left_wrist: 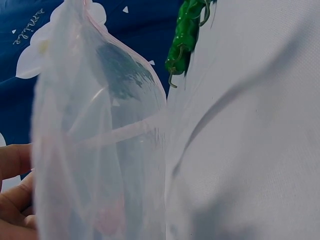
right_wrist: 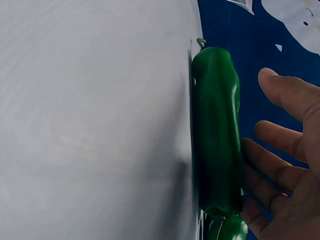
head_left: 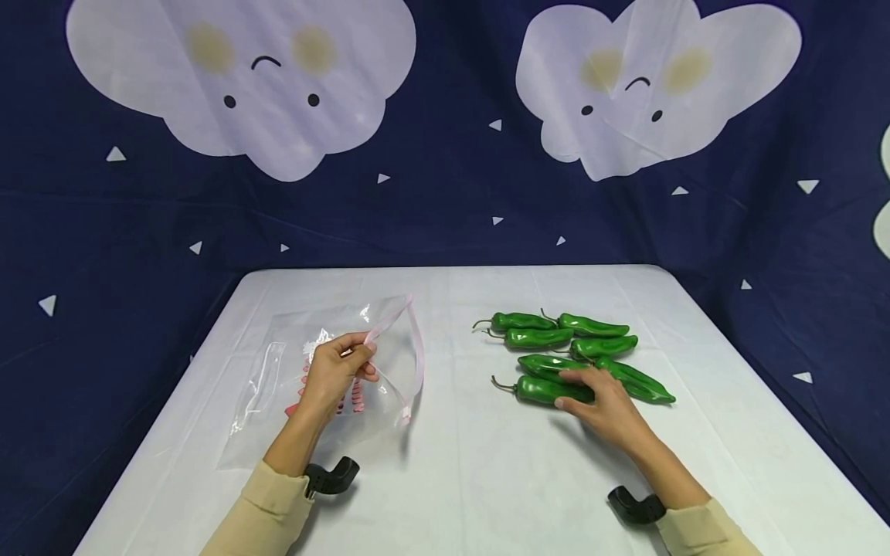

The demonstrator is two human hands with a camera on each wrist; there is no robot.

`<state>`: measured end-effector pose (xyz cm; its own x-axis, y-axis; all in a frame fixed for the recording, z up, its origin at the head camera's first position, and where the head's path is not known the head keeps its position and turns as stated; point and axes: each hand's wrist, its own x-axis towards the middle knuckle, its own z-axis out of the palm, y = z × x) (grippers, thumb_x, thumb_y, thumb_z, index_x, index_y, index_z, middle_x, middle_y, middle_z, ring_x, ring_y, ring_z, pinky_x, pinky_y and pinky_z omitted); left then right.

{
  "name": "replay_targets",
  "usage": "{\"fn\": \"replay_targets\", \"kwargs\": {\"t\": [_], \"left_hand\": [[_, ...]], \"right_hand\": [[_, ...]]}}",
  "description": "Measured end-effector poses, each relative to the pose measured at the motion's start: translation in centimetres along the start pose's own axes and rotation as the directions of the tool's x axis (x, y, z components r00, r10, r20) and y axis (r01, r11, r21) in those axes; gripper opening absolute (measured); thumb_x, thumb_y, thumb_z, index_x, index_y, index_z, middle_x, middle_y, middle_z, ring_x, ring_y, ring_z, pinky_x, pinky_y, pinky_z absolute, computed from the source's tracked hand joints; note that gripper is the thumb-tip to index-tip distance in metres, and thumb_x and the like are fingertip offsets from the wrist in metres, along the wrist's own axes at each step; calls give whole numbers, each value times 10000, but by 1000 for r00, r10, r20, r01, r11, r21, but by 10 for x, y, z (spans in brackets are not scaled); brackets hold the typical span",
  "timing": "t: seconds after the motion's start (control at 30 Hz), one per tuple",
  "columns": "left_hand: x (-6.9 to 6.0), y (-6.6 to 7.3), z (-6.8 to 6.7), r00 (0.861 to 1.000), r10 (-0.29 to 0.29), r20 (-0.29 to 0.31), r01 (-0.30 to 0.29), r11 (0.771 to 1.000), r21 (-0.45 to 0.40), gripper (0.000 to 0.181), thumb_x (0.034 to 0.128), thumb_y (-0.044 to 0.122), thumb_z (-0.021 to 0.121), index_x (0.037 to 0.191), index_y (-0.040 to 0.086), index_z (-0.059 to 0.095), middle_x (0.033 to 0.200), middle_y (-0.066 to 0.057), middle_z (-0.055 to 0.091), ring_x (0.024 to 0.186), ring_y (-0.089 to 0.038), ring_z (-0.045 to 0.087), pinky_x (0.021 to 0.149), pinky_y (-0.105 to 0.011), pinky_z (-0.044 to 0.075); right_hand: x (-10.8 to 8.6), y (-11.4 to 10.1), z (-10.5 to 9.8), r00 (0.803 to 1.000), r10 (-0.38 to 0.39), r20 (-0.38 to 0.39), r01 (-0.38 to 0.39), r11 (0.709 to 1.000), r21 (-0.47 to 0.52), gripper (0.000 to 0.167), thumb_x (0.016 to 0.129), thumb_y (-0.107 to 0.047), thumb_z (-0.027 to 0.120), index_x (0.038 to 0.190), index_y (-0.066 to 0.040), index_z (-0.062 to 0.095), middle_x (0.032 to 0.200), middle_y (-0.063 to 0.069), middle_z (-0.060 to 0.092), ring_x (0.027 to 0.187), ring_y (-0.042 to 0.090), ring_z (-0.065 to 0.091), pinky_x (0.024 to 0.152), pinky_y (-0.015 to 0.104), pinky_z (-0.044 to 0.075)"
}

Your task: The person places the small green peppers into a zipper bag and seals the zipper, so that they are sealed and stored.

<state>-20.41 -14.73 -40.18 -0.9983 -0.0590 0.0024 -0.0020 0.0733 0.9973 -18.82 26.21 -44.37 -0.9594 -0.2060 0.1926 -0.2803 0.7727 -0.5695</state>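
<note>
In the head view the left hand (head_left: pixel 341 372) pinches the pink-edged mouth of a clear plastic bag (head_left: pixel 267 386), its opening facing right. The bag lies on the table with pink printing on it; in the left wrist view its film (left_wrist: pixel 100 150) hides part of the left hand (left_wrist: pixel 17 195). At the right, the right hand (head_left: pixel 603 405) spreads its thumb and fingers over the nearest green pepper (head_left: pixel 549 390). The right wrist view has that pepper (right_wrist: pixel 217 130) beside the relaxed fingers of the right hand (right_wrist: pixel 290 170), not gripped.
Several more green peppers (head_left: pixel 531 338) lie in a loose group behind the right hand. A white cloth covers the table (head_left: pixel 452 479). Beyond its back edge hangs a dark blue curtain (head_left: pixel 445 208) with white clouds and triangles. Each wrist wears a black device (head_left: pixel 332 476).
</note>
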Motion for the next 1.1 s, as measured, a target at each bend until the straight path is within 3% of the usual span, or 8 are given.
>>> {"fn": "replay_targets", "kwargs": {"t": [0.27,0.53,0.77,1.1], "left_hand": [[0,0,0,1000,1,2,-1,1000,2,291,926,123,588,1158,-53,592,637,17,584,513,-91,623,571,-235,590],[0,1,0,1000,5,-1,-5,1000,-7,287,927,112,585,1156,-60,590,674,-21,591,515,-90,620,559,-246,593],[-1,1,0,1000,6,-4,-6,1000,-1,284,928,106,579,1159,-61,583,631,26,580,511,-87,619,587,-291,606],[-1,2,0,1000,13,1,-13,1000,-10,284,929,112,579,1153,-62,583,616,26,582,512,-89,619,571,-253,597]], "right_hand": [[-2,5,3,999,-38,-37,36,999,-36,445,782,-288,761,1165,-98,636,1200,139,617,1163,348,493,943,522,370],[-4,7,1,1000,15,-26,-16,999,-42,434,794,-292,750,1167,-99,636,1235,175,594,1228,443,446,988,625,355],[-4,9,0,999,45,-3,-45,997,-55,433,811,-319,736,1178,-108,643,1243,179,604,1199,428,501,947,592,447],[-6,12,-1,994,110,24,-108,991,-83,433,825,-378,711,1176,-132,649,1248,197,602,1196,458,496,927,619,444]]}}
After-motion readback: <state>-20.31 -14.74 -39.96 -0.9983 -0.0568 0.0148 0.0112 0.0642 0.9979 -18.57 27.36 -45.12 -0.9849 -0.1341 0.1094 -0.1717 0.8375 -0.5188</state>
